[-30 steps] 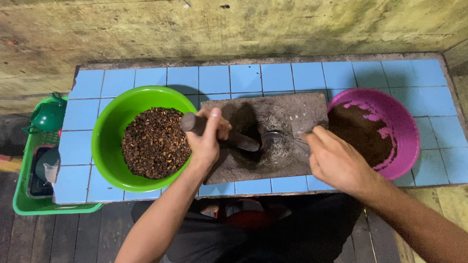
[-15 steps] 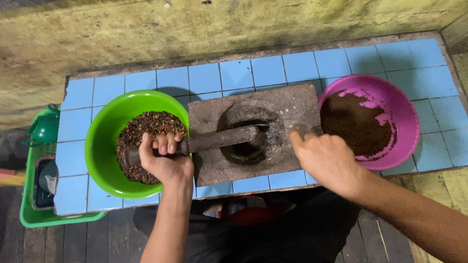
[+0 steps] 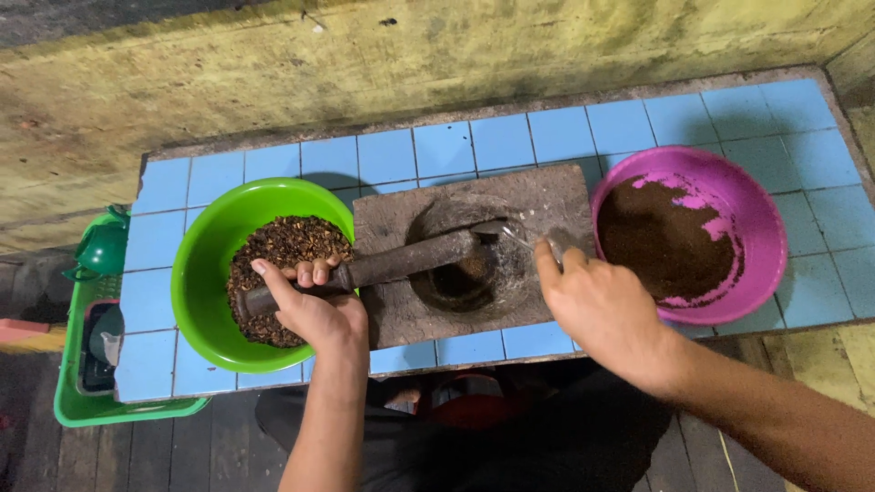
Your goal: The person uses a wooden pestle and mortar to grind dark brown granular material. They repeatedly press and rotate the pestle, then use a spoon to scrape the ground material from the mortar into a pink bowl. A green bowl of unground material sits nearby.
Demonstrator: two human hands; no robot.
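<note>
Spoon (image 3: 510, 232) mostly hidden by right hand (image 3: 602, 305).

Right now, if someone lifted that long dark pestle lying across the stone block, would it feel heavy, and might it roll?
Probably heavy: the pestle looks like thick, rough stone. Surely stiff; it spans from the left hand to the mortar's hollow without sagging. Being round, it might roll if laid flat.

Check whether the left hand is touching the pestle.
Touching: the head view shows the left hand with its fingers wrapped around the dark pestle handle.
</note>
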